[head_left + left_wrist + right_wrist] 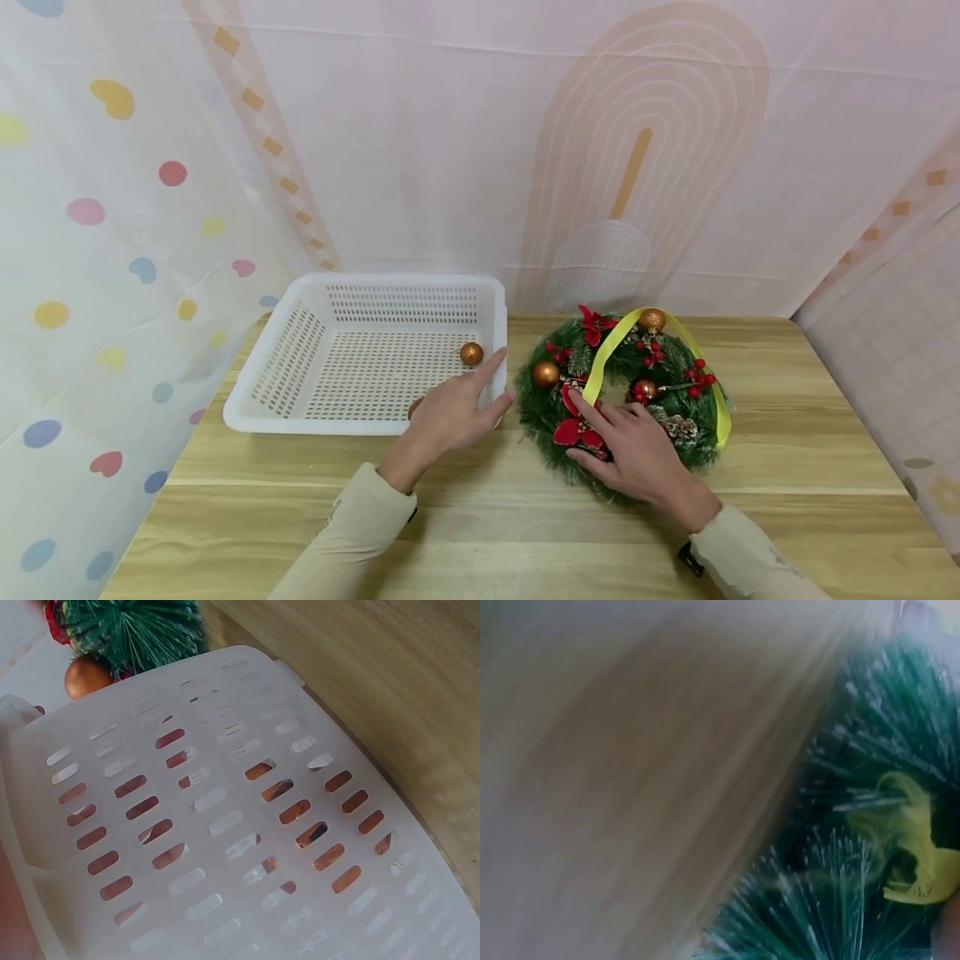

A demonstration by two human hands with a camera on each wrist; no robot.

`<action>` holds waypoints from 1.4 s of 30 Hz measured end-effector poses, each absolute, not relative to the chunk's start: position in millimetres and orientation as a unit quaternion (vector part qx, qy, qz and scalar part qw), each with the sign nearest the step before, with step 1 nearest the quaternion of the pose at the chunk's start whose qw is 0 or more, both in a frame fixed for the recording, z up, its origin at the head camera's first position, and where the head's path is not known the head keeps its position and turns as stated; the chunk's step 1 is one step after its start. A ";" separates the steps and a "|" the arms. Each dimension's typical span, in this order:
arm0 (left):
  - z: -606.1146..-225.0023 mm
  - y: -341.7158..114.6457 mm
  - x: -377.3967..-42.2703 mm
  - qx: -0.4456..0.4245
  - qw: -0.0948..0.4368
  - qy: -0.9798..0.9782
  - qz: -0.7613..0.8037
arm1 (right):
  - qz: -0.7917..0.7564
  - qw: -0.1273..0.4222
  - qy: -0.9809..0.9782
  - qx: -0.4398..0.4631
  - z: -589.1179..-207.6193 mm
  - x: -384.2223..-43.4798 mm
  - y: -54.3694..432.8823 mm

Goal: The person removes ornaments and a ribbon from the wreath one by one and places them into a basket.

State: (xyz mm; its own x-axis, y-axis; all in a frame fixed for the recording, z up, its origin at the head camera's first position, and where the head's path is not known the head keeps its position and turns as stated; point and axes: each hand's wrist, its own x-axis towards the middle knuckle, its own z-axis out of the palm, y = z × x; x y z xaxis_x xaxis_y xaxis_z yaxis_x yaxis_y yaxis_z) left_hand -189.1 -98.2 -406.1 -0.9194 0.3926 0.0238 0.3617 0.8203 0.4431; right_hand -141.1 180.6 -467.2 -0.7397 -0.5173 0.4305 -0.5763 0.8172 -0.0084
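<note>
A white perforated basket (262, 367) stands at the left of the table. My left hand (450, 408) reaches over its front right corner, index finger and thumb spread apart by the right rim; its other fingers are hidden. A bronze ball (471, 353) lies inside the basket, and a second one (413, 407) is partly covered by that hand. To the right lies a green Christmas wreath (540, 421). My right hand (641, 454) rests on the wreath's front, its index finger and thumb straight around a red flower (567, 432). A yellow ribbon (609, 348) loops over the wreath.
The wreath carries bronze balls (546, 373), red berries (699, 372) and a frosted pine cone (682, 429). A wooden table (510, 550) lies below everything. Printed cloth (420, 167) hangs behind and at both sides. In the right wrist view the picture is blurred.
</note>
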 end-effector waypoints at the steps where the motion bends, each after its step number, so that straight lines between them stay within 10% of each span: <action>1: -405.8 -98.2 -189.0 0.198 0.034 0.953 0.228 | 0.071 0.207 -0.926 0.307 -466.2 -141.4 183.7; 22: -404.1 -98.1 -189.4 0.204 0.044 0.950 0.231 | 0.063 0.280 -0.900 0.329 -462.7 -141.0 216.6; 32: -390.9 -63.0 -178.6 0.258 -0.076 0.892 0.364 | 0.074 0.268 -0.900 0.335 -468.7 -144.3 221.4; 42: -401.7 -16.5 -180.8 0.254 -0.028 0.855 0.451 | 0.077 0.242 -0.909 0.331 -465.2 -143.9 220.7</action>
